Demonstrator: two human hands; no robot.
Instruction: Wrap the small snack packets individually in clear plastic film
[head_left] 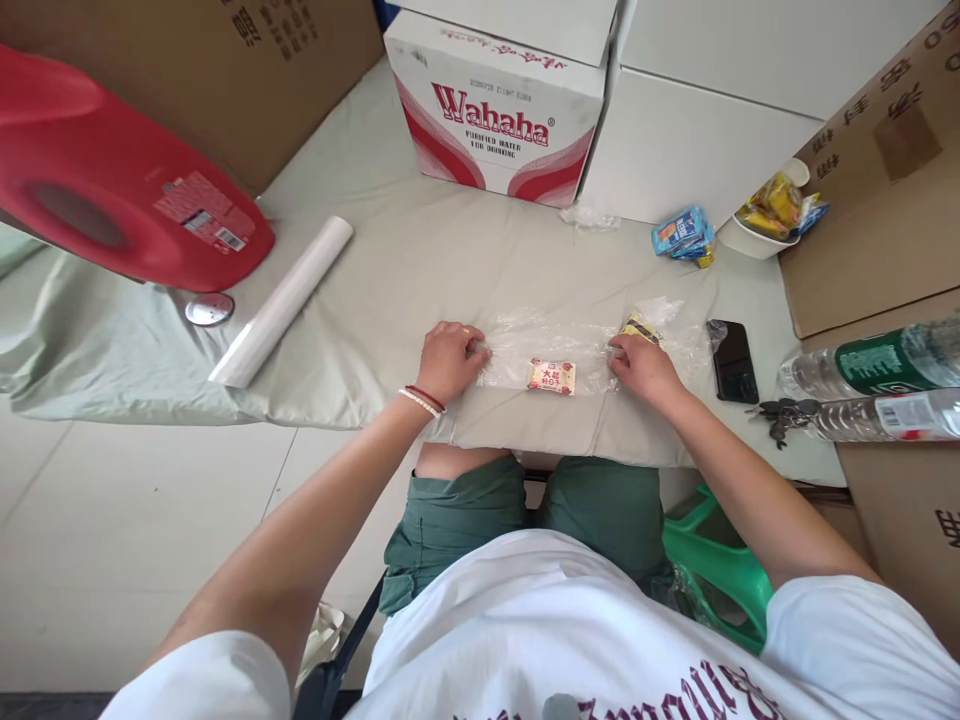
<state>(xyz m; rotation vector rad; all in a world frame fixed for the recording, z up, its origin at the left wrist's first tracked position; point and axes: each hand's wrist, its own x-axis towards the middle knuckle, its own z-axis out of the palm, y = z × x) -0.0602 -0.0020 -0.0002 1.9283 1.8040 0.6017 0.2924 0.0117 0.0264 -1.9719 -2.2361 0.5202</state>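
A sheet of clear plastic wrap (555, 345) lies flat on the grey-green cloth in front of me. A small red and white snack packet (551, 377) sits under or inside the wrap, between my hands. My left hand (448, 360) is closed, pinching the wrap's left end. My right hand (641, 366) is closed on the wrap's right end. Just beyond my right hand, a yellow packet (639, 328) rests on crumpled plastic.
A white roll (283, 301) and a round metal lid (209, 309) lie to the left, beside a big red jug (112, 180). A Wahaha box (499, 110) stands behind. Right: black phone (732, 361), keys (774, 413), two water bottles (877, 390), bowl of snacks (765, 225), blue packets (681, 232).
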